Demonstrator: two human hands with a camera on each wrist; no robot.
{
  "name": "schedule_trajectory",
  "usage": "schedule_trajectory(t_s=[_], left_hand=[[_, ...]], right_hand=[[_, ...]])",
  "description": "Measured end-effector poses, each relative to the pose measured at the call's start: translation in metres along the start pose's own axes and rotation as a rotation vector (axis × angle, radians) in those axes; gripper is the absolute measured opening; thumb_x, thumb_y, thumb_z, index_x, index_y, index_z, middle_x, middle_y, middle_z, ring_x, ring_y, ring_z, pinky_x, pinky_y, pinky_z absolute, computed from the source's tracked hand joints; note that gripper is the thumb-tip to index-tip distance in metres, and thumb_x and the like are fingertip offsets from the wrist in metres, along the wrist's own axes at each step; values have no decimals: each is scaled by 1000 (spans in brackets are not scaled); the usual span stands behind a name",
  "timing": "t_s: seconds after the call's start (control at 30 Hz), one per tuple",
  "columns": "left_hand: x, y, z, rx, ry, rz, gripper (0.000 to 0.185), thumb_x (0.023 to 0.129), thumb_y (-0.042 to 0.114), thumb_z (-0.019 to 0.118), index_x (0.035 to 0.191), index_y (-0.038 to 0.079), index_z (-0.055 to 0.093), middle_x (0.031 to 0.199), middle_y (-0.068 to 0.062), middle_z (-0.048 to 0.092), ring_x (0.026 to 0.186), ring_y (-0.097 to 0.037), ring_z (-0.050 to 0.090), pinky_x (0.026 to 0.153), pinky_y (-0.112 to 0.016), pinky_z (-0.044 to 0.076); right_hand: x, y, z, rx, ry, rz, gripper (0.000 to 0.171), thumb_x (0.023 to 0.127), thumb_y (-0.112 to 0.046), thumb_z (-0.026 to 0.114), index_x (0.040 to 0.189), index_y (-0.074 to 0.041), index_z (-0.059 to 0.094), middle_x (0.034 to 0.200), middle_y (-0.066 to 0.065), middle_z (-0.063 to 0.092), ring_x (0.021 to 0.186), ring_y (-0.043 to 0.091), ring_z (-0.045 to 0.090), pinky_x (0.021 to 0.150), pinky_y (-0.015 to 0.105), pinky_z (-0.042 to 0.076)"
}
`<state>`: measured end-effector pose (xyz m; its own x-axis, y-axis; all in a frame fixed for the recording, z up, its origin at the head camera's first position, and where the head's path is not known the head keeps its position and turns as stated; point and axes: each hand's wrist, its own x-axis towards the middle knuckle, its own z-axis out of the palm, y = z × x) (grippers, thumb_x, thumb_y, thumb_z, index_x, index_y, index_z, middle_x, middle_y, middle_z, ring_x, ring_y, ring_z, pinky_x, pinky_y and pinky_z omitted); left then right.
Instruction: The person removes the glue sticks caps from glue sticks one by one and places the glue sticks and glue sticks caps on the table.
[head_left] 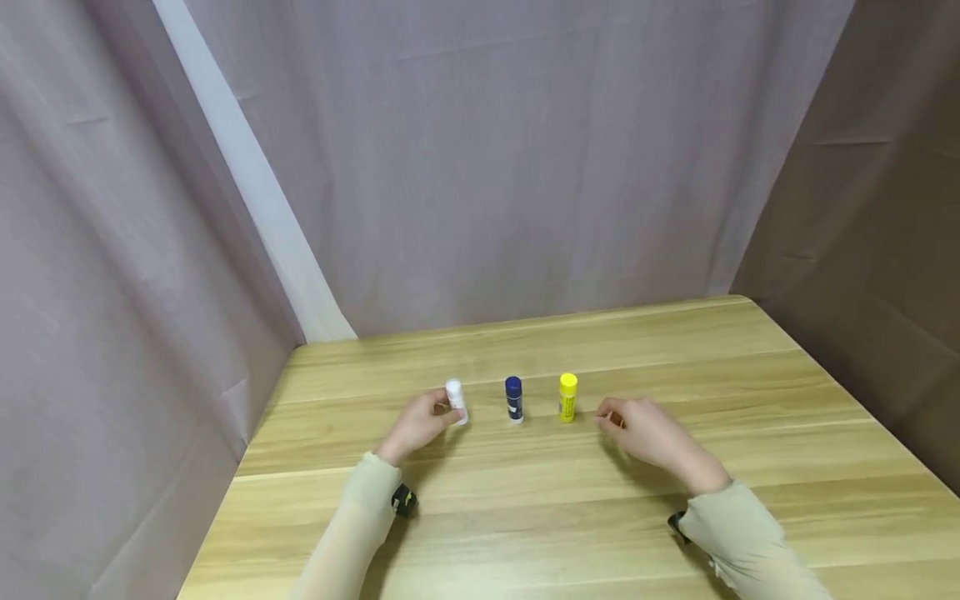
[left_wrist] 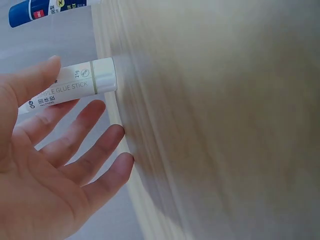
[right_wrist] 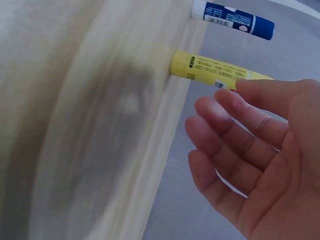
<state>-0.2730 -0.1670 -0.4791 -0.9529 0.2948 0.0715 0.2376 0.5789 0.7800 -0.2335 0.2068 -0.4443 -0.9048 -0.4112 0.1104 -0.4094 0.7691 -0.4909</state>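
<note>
Three glue sticks stand upright in a row on the wooden table (head_left: 525, 508): white (head_left: 454, 402), blue (head_left: 513, 398), yellow (head_left: 567, 397). My left hand (head_left: 438, 414) is at the white stick (left_wrist: 75, 85); the thumb (left_wrist: 30, 82) lies against its body while the other fingers (left_wrist: 90, 150) are spread straight below it. My right hand (head_left: 611, 419) hovers just right of the yellow stick (right_wrist: 210, 67) with relaxed fingers (right_wrist: 225, 125), holding nothing; a small gap shows in the head view. The blue stick (right_wrist: 235, 19) stands untouched between them and also shows in the left wrist view (left_wrist: 35, 11).
Grey-mauve curtains (head_left: 487, 167) close off the back and left of the table, and a brown one (head_left: 885, 250) the right. The table's far edge (head_left: 525, 321) runs just behind the sticks. Bare wood stretches in front of both hands.
</note>
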Motion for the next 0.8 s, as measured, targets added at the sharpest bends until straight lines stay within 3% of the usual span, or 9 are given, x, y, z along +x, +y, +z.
schedule_trajectory(t_s=[0.23,0.6,0.8], left_hand=[[-2,1,4,20,-6,23,25,98,20,68,114,2,67,111,-14,70,100,-27,66,86,-41,55],[-8,1,5,70,-8,54,21,101,18,62,115,2,64,113,-14,69,103,-28,66,89,-43,54],[-13,-3,-6,81,13,44,27,103,19,60,118,-2,62,109,-14,71,104,-31,66,90,-47,53]], right_hand=[[-6,1,9,39,-53,0,13,99,-13,62,92,-8,71,64,-8,53,54,7,45,50,25,41],[-11,3,13,76,-58,-10,11,99,-15,63,92,-9,69,66,-8,52,54,6,45,49,25,42],[-11,5,14,62,-46,-46,19,100,-17,63,81,-15,64,62,-10,48,51,3,40,47,23,38]])
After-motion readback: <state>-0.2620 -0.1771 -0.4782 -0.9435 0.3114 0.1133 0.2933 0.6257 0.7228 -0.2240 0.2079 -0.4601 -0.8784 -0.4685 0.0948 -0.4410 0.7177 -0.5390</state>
